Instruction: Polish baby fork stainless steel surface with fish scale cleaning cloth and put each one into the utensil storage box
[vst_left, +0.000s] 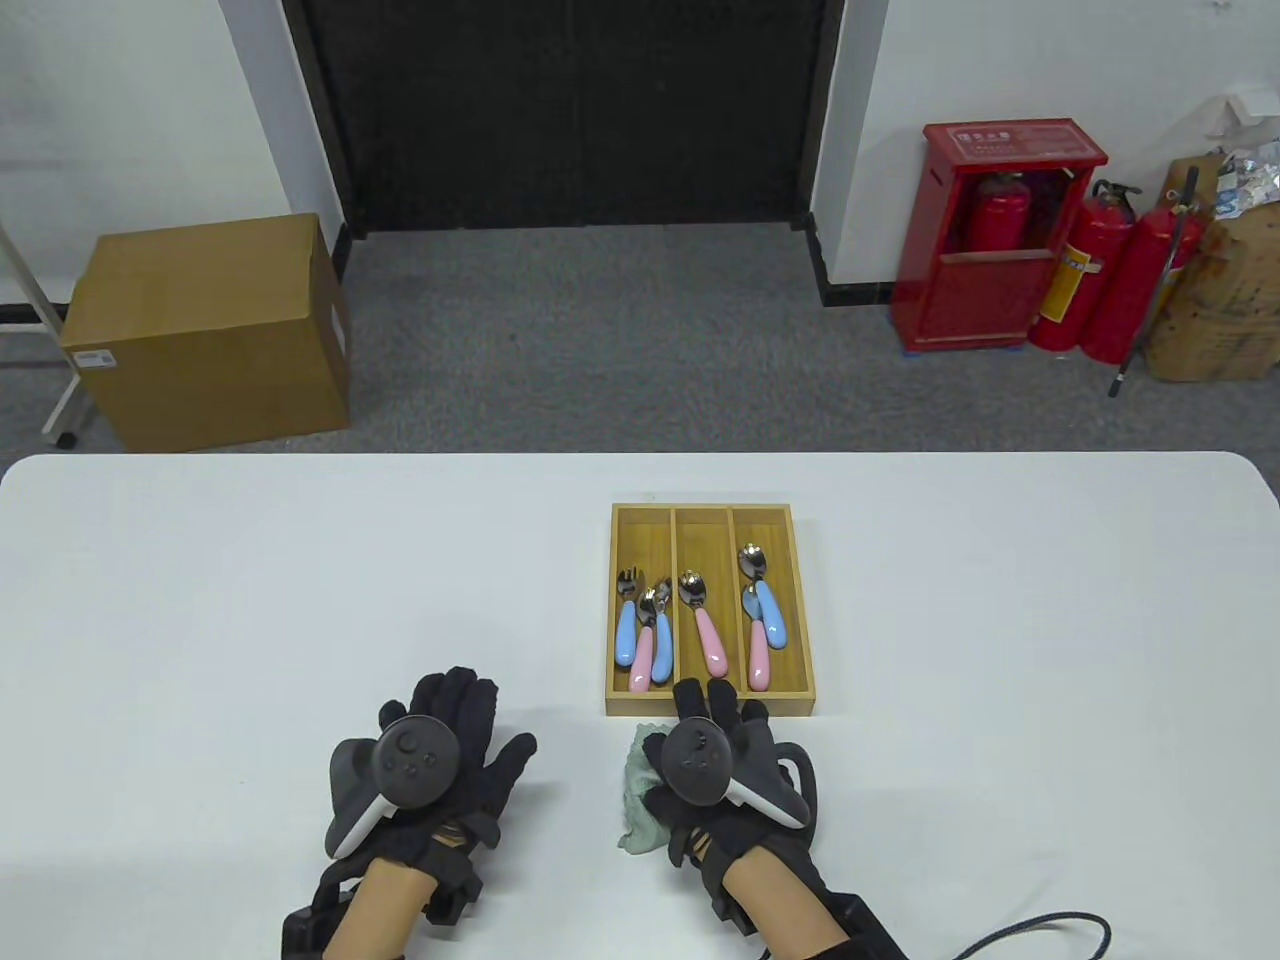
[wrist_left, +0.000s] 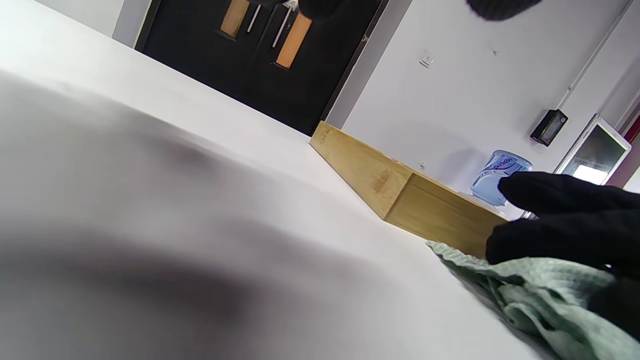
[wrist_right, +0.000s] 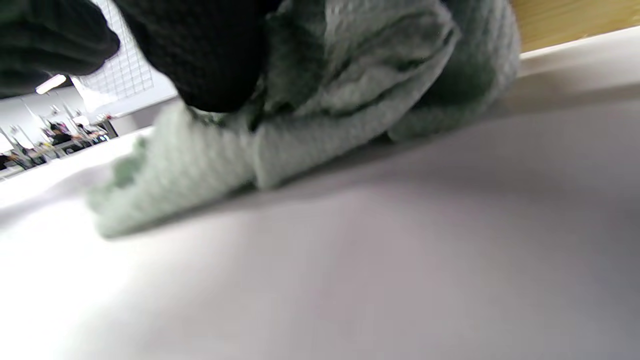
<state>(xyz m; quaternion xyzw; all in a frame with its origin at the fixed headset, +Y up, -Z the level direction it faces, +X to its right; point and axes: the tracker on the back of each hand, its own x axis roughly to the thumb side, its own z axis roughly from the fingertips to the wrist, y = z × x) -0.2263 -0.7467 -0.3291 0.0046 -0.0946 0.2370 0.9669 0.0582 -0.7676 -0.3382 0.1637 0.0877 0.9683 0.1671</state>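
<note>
The wooden utensil storage box (vst_left: 708, 706) has three compartments and stands mid-table. Inside lie several baby forks and spoons with blue and pink handles (vst_left: 712, 640). My right hand (vst_left: 692, 722) rests with fingers extended on the bunched green fish scale cloth (vst_left: 636, 800), its fingertips reaching the box's front wall. In the right wrist view the cloth (wrist_right: 325, 100) lies crumpled under my glove beside the box (wrist_right: 565, 20). My left hand (vst_left: 480, 716) lies flat on the bare table to the left and holds nothing. The left wrist view shows the box (wrist_left: 400, 190) and the cloth (wrist_left: 540, 295).
The white table (vst_left: 200, 600) stretches wide to both sides of the box. Beyond its far edge on the floor are a cardboard box (vst_left: 210, 330) and red fire extinguishers (vst_left: 1100, 280).
</note>
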